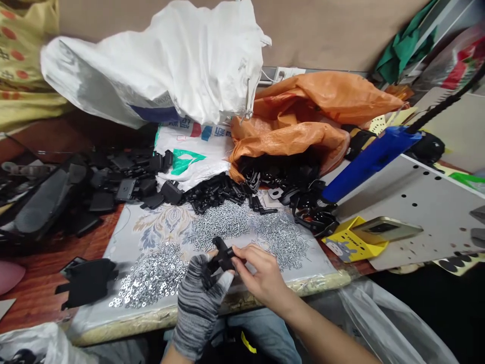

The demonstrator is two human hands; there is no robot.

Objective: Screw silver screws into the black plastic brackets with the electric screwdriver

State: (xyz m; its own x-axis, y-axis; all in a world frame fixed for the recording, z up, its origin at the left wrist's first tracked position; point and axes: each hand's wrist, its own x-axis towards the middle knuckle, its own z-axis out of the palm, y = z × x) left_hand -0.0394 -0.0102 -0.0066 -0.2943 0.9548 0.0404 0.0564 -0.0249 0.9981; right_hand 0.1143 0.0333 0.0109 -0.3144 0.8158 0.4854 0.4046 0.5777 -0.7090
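Observation:
My left hand, in a grey striped glove, is closed around a black plastic part above the front of the padded work mat. The bare fingers of my right hand pinch the same part from its right side. Its exact kind cannot be made out. A pile of metal washers lies to the left of my gloved hand. Behind the part are heaped silvery screws, with a second screw pile to the right. Small black plastic pieces lie beyond the screws.
Black plastic housings crowd the left back. A white sack and an orange sack stand behind. On the right are a blue electric screwdriver-like tool and a yellow holder with a phone. A flat black part lies at the left.

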